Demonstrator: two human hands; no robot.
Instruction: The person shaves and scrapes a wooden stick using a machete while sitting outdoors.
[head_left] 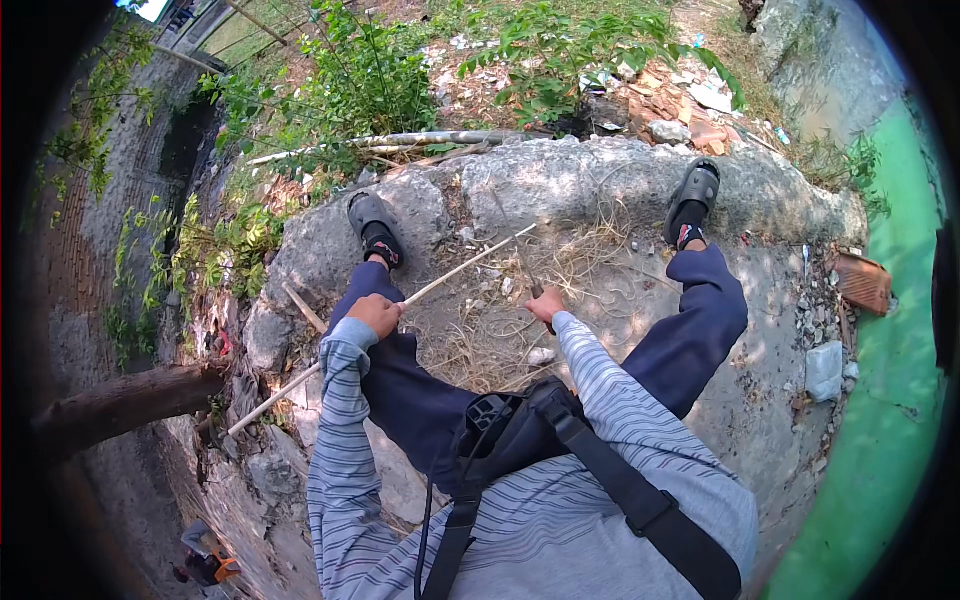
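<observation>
Rough concrete ground [765, 390] mid-frame: left hand [376, 316] grips pale stick [465, 267], right hand [545, 304] grips knife [527, 266]; best stroke clear of legs [690, 345].

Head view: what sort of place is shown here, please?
Probably a rough outdoor yard or lot: a stone ledge lies in daylight, with leafy green plants and scattered rubble beyond it.

Pale stick [465, 269] and thin-bladed tool [526, 262], hand-held.
Left hand [376, 315] gripping stick, left of centre; right hand [545, 304] gripping tool, centre; dry strips [592, 252] alongside.
</observation>
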